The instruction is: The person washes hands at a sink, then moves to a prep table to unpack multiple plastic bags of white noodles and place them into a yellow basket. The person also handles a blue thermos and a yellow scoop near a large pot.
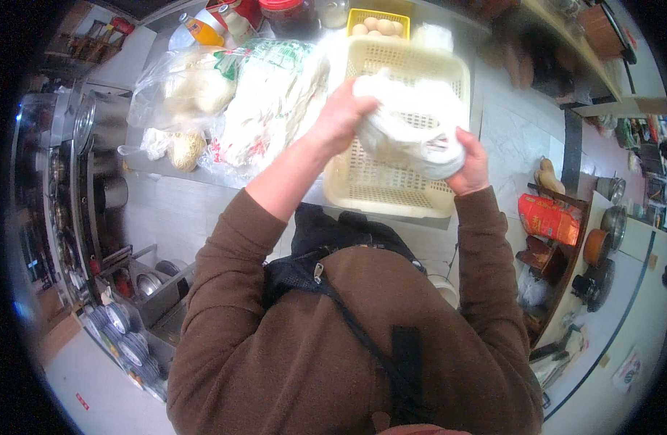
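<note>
Both of my hands hold a white plastic bag (pixel 441 100) above a cream perforated plastic basket (pixel 341 187). My left hand (pixel 344 115) grips the bag's left side, thumb on top. At its lower right edge, my right hand (pixel 472 166) has hold of the plastic. The basket's slotted base shows through a gap in the middle of the bag. Whether anything is inside the bag, I cannot tell. Left of the basket lies a large printed clear bag of white, noodle-like strands (pixel 273 103).
Farther left are a clear bag of pale lumps (pixel 192 89) and a tan noodle-like bundle (pixel 185 152). Behind the basket stand a yellow crate of eggs (pixel 379 24), a red-lidded jar (pixel 287 19) and an orange drink bottle (pixel 202 30). A shelf with a red packet (pixel 549 218) is right.
</note>
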{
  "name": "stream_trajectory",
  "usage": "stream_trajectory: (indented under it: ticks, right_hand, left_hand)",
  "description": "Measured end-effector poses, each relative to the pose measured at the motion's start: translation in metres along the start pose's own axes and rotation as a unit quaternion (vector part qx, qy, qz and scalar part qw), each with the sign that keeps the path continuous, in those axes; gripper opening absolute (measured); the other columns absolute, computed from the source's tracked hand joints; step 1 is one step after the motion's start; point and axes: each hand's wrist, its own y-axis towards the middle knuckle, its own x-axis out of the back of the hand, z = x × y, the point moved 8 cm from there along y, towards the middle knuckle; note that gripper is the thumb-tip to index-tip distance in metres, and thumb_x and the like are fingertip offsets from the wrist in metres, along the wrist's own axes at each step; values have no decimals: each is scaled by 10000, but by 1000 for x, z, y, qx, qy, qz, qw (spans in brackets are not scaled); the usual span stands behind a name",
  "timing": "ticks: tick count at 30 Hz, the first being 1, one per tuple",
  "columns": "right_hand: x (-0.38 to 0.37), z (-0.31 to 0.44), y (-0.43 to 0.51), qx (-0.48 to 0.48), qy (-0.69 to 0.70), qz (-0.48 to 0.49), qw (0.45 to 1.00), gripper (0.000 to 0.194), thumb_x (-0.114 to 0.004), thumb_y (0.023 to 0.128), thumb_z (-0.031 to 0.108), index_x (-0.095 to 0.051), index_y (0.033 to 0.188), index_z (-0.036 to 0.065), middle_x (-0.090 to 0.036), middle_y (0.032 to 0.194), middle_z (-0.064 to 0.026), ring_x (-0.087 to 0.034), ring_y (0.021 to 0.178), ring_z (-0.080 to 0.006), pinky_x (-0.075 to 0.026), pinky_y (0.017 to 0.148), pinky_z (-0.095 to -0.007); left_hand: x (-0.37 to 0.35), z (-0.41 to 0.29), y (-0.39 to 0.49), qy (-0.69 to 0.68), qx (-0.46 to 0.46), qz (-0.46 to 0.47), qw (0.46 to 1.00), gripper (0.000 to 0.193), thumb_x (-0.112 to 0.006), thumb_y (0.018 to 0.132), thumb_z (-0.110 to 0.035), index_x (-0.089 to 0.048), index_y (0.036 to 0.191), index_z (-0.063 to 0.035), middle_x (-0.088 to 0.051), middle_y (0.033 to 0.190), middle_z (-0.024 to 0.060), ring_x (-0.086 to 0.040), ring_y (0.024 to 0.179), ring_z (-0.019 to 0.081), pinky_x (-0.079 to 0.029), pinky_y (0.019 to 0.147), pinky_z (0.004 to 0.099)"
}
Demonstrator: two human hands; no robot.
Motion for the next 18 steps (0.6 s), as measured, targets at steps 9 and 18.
stream_trajectory:
  ticks: [9, 18]
  right_hand:
    - [61, 94, -30, 141, 60, -18, 988, 429, -579, 883, 330, -620, 1112, -31, -655, 973, -111, -637, 944, -251, -532, 885, -407]
    - [40, 108, -21, 127, 39, 12, 991, 390, -567, 933, 301, -615, 1151, -19, -659, 1028, -109, -634, 983, -223, -526, 889, -381]
  left_hand:
    - [105, -13, 4, -261, -13, -135, 956, 320, -562, 834, -24, -598, 1151, -13, -657, 1097, 117, -651, 1041, 272, -543, 974, 443]
    - [96, -23, 3, -306, -10, -30, 952, 408, -566, 874, -57, -531, 1277, -7, -641, 1192, 148, -659, 1082, 320, -548, 989, 483]
